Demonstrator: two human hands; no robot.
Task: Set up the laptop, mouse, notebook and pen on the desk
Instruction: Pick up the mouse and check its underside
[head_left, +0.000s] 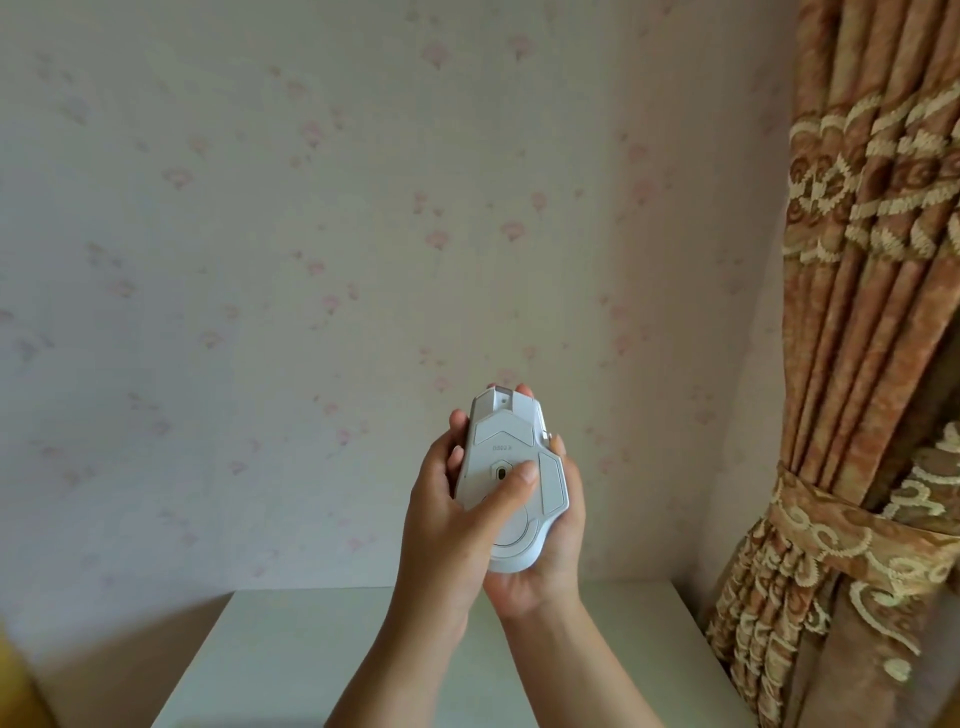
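A white computer mouse (511, 441) is held up in the air in front of the wall, turned over so its underside faces me. My right hand (558, 525) cradles it from below and the right, fingers curled round its far end and side. My left hand (447, 514) grips its left side, with the thumb lying across the underside near the sensor. The white desk (291, 654) lies below the hands. No laptop, notebook or pen is in view.
A pale wallpapered wall (311, 260) with small pink flowers stands behind the desk. A heavy orange-brown patterned curtain (872, 312), tied back, hangs at the right beside the desk's right edge. A yellow edge (15, 691) shows at the bottom left.
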